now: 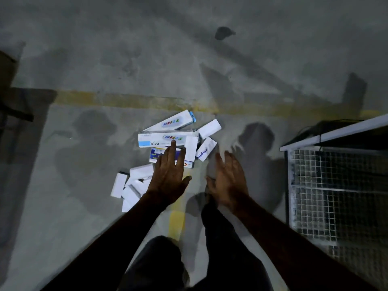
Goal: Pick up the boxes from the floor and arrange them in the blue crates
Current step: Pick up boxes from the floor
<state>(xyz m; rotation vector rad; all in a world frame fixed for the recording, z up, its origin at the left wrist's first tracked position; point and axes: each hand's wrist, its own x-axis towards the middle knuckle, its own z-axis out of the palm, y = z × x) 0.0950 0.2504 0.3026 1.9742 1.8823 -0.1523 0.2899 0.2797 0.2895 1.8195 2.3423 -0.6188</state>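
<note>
A heap of white boxes [168, 141] lies on the concrete floor [84, 143] just ahead of the person, most with their long axes running roughly left to right. The left hand [170, 175] hovers flat, fingers straight, directly over the "Viva" box [159, 140], holding nothing. The right hand [227, 179], also spread and empty though blurred, sits just right of the heap, so the left seems nearer; no blue crate is visible.

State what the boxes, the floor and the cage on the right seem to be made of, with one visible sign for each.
Boxes: probably thin printed cardboard, white and smooth, with sharp folded edges and printed lettering.
Floor: looks like grey concrete, matt and stained, with worn yellow painted lines.
Cage: likely metal wire mesh in a pale painted frame, shown by its fine square grid.
</note>
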